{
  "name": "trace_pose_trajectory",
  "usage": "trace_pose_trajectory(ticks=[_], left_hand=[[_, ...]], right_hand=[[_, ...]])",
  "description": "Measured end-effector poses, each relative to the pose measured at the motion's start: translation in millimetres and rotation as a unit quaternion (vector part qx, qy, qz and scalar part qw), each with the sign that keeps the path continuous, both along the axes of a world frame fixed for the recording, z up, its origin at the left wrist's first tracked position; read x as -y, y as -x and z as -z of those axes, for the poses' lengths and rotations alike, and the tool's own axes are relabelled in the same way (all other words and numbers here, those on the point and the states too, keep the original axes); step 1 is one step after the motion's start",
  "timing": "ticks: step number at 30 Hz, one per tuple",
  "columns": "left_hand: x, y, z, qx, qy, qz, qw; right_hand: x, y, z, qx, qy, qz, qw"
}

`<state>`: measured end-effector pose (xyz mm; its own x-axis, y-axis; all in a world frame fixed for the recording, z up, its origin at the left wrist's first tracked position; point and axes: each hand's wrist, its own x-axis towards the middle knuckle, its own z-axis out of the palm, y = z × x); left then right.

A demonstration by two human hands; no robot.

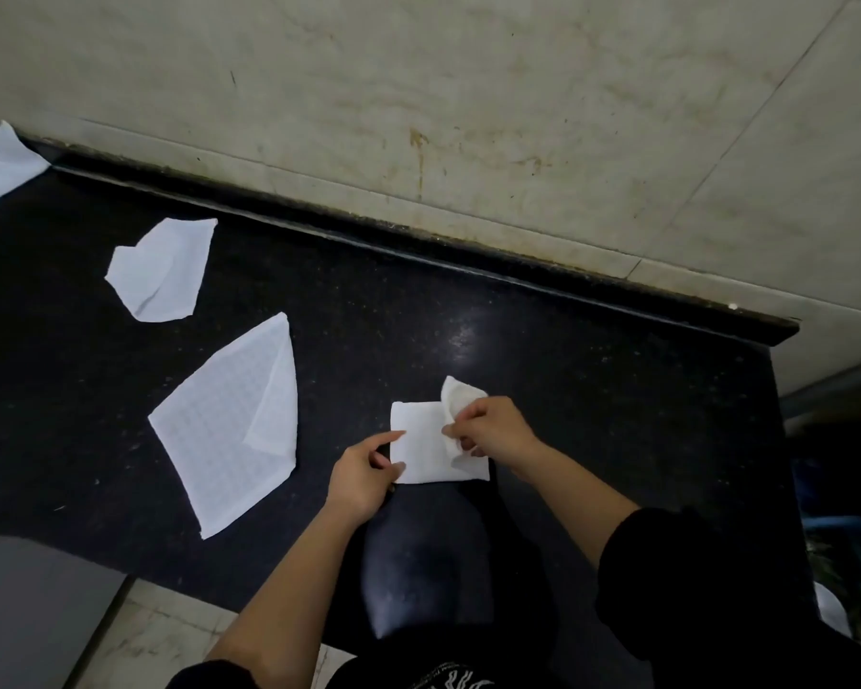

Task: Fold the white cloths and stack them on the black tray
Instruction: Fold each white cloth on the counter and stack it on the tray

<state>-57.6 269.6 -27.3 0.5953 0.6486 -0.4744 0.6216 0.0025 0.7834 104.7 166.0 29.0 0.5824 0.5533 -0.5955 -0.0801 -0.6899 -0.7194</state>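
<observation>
The small white cloth (418, 447) lies on the black counter (592, 390) close to its near edge, right in front of the person. It is folded to a near square with no clear long axis, its sides roughly square to the counter's front. Its right-hand part is lifted off the flat layer, and this loose flap curls up and points away, toward the tiled wall (468, 92). The right hand (493, 430) comes in from the lower right, knuckles up and wrist bent, and pinches the raised flap between thumb and curled fingers. The left hand (361, 472) reaches in from the lower left, forearm bare. Its forefinger is stretched out and its thumb spread apart from it, and both tips rest on the cloth's left edge. Left of the hands lies a large white cloth (220, 430), flat with one corner turned over. Beyond it is a crumpled white cloth (162, 271), nearer the wall.
</observation>
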Motion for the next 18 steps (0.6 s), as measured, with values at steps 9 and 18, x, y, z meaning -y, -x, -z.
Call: trace_pose_trajectory(ticks=[9, 18], left_hand=[[-4.2, 3.6, 5.8, 0.023, 0.044, -0.007, 0.999], [-13.6, 5.2, -8.3, 0.044, 0.186, -0.058, 0.980]], right_hand=[[-30.3, 28.9, 18.4, 0.039, 0.052, -0.093, 0.994], [-39.1, 41.7, 28.1, 0.044, 0.052, -0.077, 0.995]])
